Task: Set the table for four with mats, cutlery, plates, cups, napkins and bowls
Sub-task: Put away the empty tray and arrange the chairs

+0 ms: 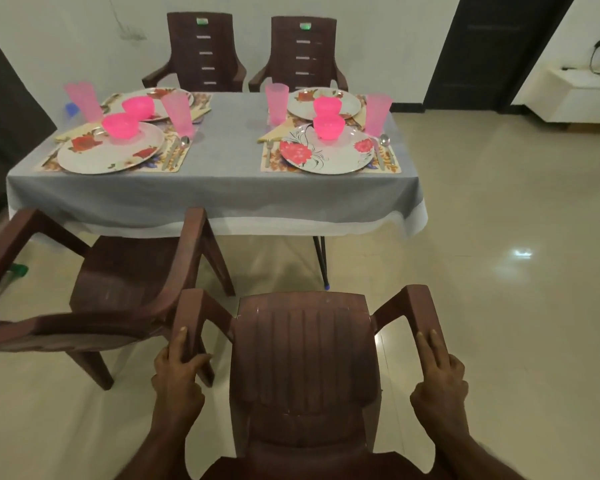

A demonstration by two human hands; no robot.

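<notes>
Four plates (111, 148), bowls (120, 124), cups (177, 112) (seemingly four mats (331, 161)) — hands (179, 375) grip one chair (305, 358).

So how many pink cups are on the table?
4 tall translucent pink plastic cups: far left, left-middle, right-middle, far right. None seems hidden.

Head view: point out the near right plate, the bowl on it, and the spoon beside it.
Near right plate (340, 161): head view, bare white part of its front half.
Bowl (328, 128): head view, middle of its pink side wall.
Spoon (384, 141): head view, its rounded metal head, right of the plate.
</notes>
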